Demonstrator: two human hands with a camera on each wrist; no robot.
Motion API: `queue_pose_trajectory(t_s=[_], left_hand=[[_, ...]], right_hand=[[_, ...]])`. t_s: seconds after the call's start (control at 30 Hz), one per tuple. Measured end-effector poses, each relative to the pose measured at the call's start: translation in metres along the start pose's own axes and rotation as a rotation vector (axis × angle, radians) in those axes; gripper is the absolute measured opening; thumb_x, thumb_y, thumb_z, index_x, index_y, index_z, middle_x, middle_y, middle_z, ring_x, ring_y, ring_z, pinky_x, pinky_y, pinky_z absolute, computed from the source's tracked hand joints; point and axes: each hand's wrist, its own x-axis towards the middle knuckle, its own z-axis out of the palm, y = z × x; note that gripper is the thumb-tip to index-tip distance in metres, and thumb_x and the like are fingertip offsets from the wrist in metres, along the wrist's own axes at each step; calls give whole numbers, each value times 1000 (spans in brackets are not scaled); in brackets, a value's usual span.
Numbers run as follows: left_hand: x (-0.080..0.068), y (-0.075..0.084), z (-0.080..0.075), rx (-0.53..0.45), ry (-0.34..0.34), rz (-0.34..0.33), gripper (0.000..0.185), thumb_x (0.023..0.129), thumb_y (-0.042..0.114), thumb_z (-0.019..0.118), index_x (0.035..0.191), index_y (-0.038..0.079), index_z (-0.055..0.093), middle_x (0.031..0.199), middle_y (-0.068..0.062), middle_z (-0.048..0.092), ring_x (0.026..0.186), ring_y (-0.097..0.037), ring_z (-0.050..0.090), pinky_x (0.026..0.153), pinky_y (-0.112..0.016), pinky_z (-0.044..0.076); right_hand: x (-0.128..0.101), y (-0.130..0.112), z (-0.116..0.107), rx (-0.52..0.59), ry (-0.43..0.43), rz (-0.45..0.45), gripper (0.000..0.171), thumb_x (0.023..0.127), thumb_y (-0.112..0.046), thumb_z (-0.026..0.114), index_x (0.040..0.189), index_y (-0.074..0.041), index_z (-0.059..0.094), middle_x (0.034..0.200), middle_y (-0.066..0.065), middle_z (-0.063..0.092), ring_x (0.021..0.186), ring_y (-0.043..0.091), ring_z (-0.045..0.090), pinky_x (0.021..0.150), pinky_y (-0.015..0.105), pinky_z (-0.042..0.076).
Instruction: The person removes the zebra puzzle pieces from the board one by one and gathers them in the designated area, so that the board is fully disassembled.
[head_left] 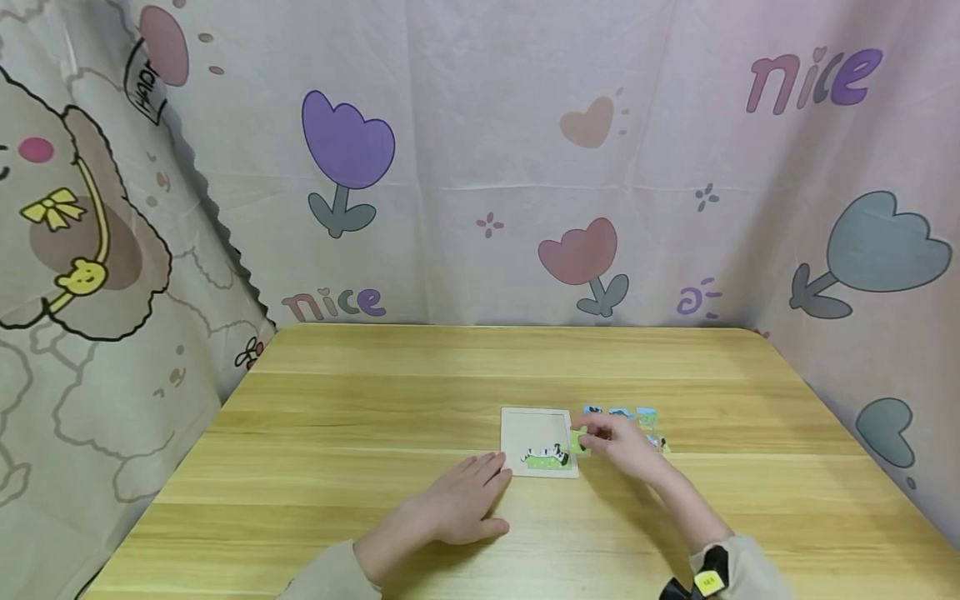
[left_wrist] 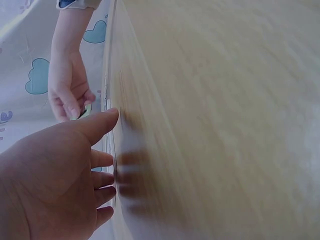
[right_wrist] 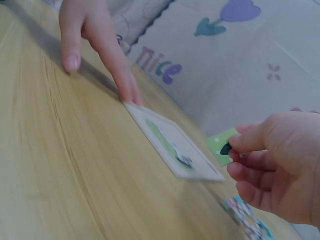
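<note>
- A pale wooden worktop [head_left: 375,400] stands inside cloth walls printed with tulips and the word "nice".
- A square puzzle board [head_left: 537,433] lies flat on it, with a zebra-and-grass strip [head_left: 546,457] filled in along its near edge.
- The left hand [head_left: 457,504] rests flat, fingertips touching the board's near left corner.
- The right hand [head_left: 626,446] holds what seems a green puzzle piece [head_left: 578,441] at the board's right edge.
- Loose pieces [head_left: 633,414] lie just beyond that hand.
</note>
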Motion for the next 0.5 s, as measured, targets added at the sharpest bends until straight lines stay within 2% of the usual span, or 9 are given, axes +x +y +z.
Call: queue_pose_trajectory(t_s=[0.17, 0.27, 0.5], left_hand=[[-1, 1, -1, -4, -3, 1, 69, 91, 51, 47, 143, 7, 34, 151, -13, 23, 138, -25, 20, 112, -38, 19], [-1, 1, -1, -7, -2, 2, 69, 91, 50, 48, 143, 7, 34, 151, -13, 23, 138, -25, 20, 112, -38, 20], [-1, 1, -2, 2, 3, 4, 69, 91, 50, 47, 143, 6, 34, 150, -13, 23, 138, -25, 21, 112, -38, 20]], right_hand=[[-12, 13, -12, -6, -28, 58, 23, 86, -8, 64, 108, 0, 63, 76, 0, 55, 64, 9, 47, 52, 21, 40], [-16, 18, -16, 23, -36, 110, 21, 83, -7, 67, 101, 1, 61, 76, 1, 57, 67, 10, 51, 55, 21, 43], [-24, 24, -20, 16, -67, 65, 16, 80, -6, 69, 92, 2, 63, 79, 2, 60, 72, 11, 55, 61, 22, 48]])
